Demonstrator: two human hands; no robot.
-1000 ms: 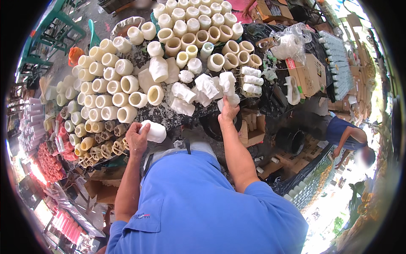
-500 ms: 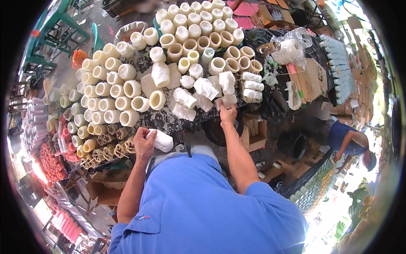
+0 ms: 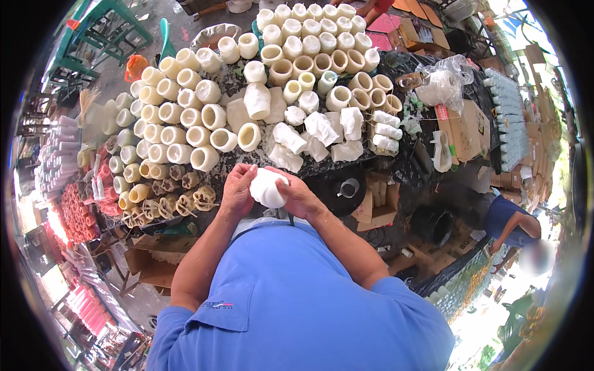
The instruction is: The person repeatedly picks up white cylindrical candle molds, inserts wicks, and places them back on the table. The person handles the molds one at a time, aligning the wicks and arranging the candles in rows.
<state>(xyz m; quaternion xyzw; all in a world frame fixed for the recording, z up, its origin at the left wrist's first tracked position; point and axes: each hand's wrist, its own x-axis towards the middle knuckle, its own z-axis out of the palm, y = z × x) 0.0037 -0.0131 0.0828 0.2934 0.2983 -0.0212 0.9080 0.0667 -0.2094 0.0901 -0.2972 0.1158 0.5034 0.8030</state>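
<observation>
Close to my body, at the table's near edge, I hold a white rounded candle-like piece (image 3: 268,189) between both hands. My left hand (image 3: 237,190) is closed on its left side, fingertips at its top. My right hand (image 3: 299,196) wraps round its right side, thumb on the surface. Its underside is hidden. Just beyond lie several lumpy white blocks (image 3: 321,127), some tilted against each other. A taller white cylinder (image 3: 257,101) stands behind them. Rows of cream-coloured hollow wax cups (image 3: 202,158) fill the table to the left, their open ends toward me.
More wax cups (image 3: 302,65) stand at the back. Right of the blocks is a small crate of white rolls (image 3: 387,132), then a cardboard box (image 3: 467,123) and clear plastic bags (image 3: 444,89). Below the table sits an open carton (image 3: 380,207). Another person (image 3: 511,217) works at far right.
My right hand has left the white block at the table's front and come back to my left hand. Both hands now hold the white piece, which has moved right and turned.
</observation>
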